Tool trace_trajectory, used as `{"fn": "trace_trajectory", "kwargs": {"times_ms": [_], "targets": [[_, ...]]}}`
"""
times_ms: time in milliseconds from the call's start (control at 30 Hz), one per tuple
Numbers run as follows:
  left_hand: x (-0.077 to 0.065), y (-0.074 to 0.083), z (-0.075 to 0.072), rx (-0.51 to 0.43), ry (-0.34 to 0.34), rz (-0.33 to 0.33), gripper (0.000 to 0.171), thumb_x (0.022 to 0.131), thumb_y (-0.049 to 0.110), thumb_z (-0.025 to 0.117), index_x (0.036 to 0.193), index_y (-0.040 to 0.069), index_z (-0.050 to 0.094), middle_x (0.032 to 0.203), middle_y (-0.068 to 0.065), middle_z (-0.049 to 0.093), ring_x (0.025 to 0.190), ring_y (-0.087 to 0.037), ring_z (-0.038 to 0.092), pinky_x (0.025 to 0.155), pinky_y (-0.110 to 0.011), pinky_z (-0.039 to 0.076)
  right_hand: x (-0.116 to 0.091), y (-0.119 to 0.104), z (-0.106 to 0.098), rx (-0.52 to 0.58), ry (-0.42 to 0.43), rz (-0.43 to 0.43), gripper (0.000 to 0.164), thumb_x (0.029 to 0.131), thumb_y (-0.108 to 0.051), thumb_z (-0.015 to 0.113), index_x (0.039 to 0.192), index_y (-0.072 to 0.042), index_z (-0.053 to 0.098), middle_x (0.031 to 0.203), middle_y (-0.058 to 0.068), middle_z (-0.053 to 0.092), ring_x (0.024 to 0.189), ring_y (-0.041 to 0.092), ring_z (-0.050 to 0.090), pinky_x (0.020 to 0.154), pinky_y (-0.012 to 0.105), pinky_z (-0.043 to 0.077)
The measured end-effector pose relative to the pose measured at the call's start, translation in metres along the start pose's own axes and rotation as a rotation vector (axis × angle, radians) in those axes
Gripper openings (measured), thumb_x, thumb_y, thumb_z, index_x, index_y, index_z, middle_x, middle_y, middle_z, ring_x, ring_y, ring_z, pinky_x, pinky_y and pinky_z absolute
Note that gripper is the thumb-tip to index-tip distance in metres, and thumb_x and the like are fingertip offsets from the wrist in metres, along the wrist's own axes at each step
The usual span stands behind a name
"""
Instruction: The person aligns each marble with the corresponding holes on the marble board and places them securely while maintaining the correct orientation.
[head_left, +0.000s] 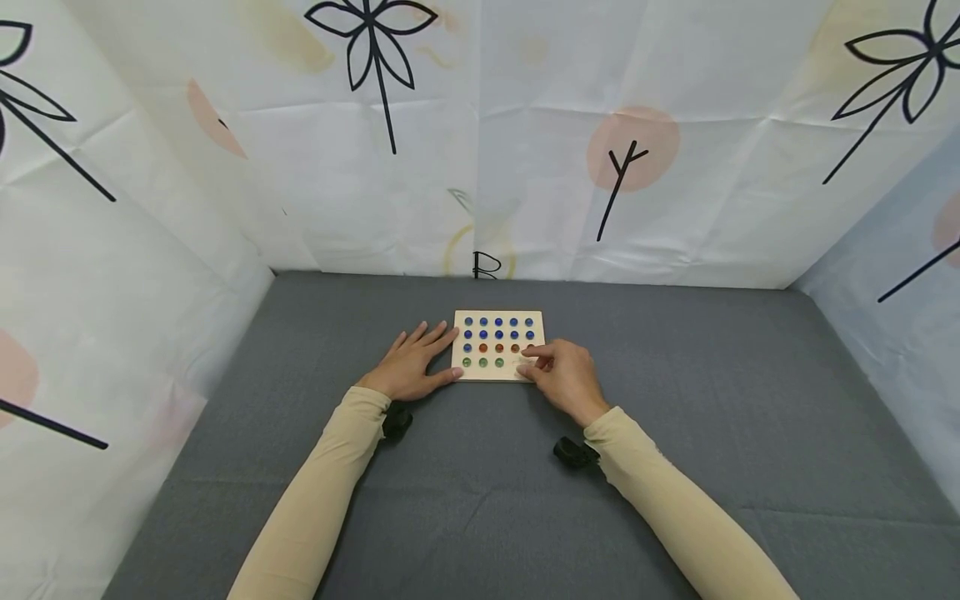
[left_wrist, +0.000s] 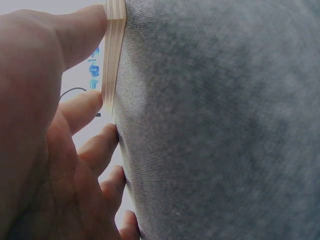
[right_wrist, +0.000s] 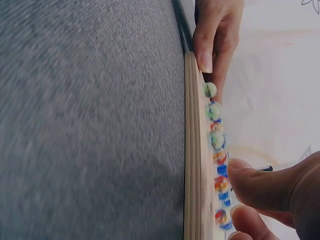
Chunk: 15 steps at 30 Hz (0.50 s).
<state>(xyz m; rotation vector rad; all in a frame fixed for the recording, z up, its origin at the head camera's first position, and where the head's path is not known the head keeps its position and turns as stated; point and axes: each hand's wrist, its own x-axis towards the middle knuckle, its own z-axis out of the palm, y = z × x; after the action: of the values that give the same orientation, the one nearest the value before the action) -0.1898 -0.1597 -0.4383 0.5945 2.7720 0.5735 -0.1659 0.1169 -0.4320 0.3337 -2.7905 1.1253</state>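
Observation:
A light wooden board [head_left: 507, 372] lies on the grey cloth with rows of glass marbles: blue ones [head_left: 498, 322] in the back rows, mostly orange-red ones [head_left: 498, 348] in the third, three green ones [head_left: 483, 362] at the front left. My left hand [head_left: 408, 367] lies spread at the board's left side, thumb and index finger touching its edge. Over the front right corner is my right hand [head_left: 564, 379], its thumb and index finger apart. In the right wrist view a fingertip sits beside the nearest orange-red marble [right_wrist: 221, 217]; no marble shows between thumb and finger.
Grey cloth [head_left: 675, 358] covers the table around the board. White patterned sheets [head_left: 540, 192] rise behind and at both sides. A dark wrist device [head_left: 397, 422] sits at the left sleeve and another [head_left: 574, 452] at the right.

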Motion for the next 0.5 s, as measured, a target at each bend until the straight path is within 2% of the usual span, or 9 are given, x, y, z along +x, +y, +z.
{"fn": "trace_trajectory", "kwargs": {"times_ms": [500], "targets": [[0.0,0.001,0.0,0.0,0.004,-0.002,0.075,0.103,0.05,0.056,0.163,0.015,0.026,0.167,-0.012,0.021,0.154,-0.038,0.009,0.123,-0.06,0.004,-0.006,0.021,-0.015,-0.044,0.041,-0.001,0.023,0.084,-0.014,0.086,0.104,-0.004,0.081,0.074,0.002,0.065,0.064,0.017,0.058,0.059,0.034,0.045]]}}
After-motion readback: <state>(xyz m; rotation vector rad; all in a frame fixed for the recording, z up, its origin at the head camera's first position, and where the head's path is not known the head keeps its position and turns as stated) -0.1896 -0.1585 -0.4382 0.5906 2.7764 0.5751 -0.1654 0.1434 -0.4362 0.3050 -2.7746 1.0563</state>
